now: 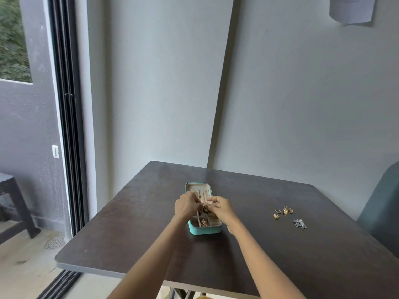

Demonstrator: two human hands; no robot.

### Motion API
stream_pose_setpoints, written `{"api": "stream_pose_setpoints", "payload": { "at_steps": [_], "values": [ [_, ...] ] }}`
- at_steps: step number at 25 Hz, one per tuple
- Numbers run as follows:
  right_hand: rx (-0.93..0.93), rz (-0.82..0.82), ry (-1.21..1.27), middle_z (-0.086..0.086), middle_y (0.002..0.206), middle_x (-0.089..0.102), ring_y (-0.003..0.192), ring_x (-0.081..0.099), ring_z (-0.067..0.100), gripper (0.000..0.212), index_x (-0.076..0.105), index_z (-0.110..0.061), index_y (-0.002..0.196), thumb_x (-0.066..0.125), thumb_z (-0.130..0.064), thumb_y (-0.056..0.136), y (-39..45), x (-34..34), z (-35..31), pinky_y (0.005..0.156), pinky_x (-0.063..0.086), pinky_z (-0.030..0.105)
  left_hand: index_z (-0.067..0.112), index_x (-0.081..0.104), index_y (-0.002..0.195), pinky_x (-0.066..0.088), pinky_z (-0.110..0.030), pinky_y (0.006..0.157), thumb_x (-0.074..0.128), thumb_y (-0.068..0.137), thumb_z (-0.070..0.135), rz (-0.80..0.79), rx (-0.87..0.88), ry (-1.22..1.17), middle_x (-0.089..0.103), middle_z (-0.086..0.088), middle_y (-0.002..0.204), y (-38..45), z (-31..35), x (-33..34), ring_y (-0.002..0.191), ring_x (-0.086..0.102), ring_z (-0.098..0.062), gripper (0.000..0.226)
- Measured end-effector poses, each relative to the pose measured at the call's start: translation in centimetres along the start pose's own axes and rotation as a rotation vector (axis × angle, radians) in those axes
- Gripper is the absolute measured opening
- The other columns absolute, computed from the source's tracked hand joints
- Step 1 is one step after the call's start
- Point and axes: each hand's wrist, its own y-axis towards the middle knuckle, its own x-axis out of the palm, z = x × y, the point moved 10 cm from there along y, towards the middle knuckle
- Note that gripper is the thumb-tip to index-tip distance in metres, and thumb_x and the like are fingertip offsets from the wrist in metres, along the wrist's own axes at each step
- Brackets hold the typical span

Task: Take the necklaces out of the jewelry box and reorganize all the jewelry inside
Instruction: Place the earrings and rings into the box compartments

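Both my hands, left (186,205) and right (220,207), pinch a gold necklace (205,208) in their grip above the teal jewelry box (204,230); loose rings (283,211) lie at three o'clock on the tabletop (280,255).

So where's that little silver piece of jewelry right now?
The silver piece lies loose on the dark table, right of the teal jewelry box, just below the small gold rings.

Both hands cover the middle of the jewelry box (204,228) — contents there hidden. Gold pieces (283,211) on the desk (129,223) too small to identify; chair (382,210) cut off at right edge.
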Motion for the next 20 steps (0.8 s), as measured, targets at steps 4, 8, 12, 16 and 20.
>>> {"api": "stream_pose_setpoints", "payload": {
  "at_steps": [4, 8, 12, 16, 20],
  "values": [
    [0.051, 0.104, -0.071, -0.004, 0.077, 0.066, 0.082, 0.065, 0.015, 0.014, 0.065, -0.019, 0.096, 0.067, -0.015, 0.082, 0.5, -0.5, 0.3, 0.079, 0.053, 0.031, 0.021, 0.067, 0.105, 0.046, -0.034, 0.093, 0.060, 0.083, 0.020, -0.026, -0.026, 0.018, 0.069, -0.006, 0.112, 0.5, -0.2, -0.4, 0.112, 0.059, -0.024, 0.023],
    [0.059, 0.206, -0.138, -0.003, 0.081, 0.068, 0.087, 0.065, 0.018, 0.013, 0.062, -0.024, 0.084, 0.070, -0.018, 0.077, 0.4, -1.1, -0.6, 0.077, 0.052, 0.030, 0.023, 0.067, 0.107, 0.045, -0.033, 0.092, 0.064, 0.079, 0.017, -0.048, -0.026, 0.090, 0.064, -0.004, 0.120, 0.5, -0.3, -0.7, 0.113, 0.058, -0.024, 0.028],
    [0.037, 0.165, -0.204, 0.001, 0.083, 0.070, 0.085, 0.066, 0.020, 0.015, 0.058, -0.025, 0.081, 0.069, -0.016, 0.076, 0.6, -0.3, -1.3, 0.071, 0.048, 0.025, 0.025, 0.068, 0.105, 0.045, -0.032, 0.090, 0.063, 0.080, 0.018, -0.056, -0.035, 0.102, 0.065, -0.004, 0.119, 0.6, -0.3, -0.7, 0.112, 0.059, -0.024, 0.027],
    [-0.002, 0.178, -0.199, 0.004, 0.085, 0.071, 0.085, 0.067, 0.022, 0.011, 0.060, -0.024, 0.081, 0.062, -0.014, 0.082, 0.6, -0.3, -1.8, 0.078, 0.052, 0.032, 0.025, 0.066, 0.107, 0.044, -0.032, 0.090, 0.059, 0.083, 0.019, -0.060, 0.008, 0.152, 0.065, -0.004, 0.118, 0.3, 0.4, -0.6, 0.111, 0.059, -0.024, 0.027],
    [-0.020, 0.246, -0.187, 0.005, 0.098, 0.067, 0.093, 0.062, 0.023, 0.019, 0.063, -0.014, 0.098, 0.047, -0.008, 0.088, -0.1, -1.4, -1.9, 0.071, 0.044, 0.025, 0.026, 0.063, 0.115, 0.042, -0.032, 0.091, 0.052, 0.086, 0.016, -0.028, 0.031, 0.184, 0.064, -0.004, 0.120, 0.0, 0.8, -0.6, 0.111, 0.059, -0.024, 0.033]
  ]
}}
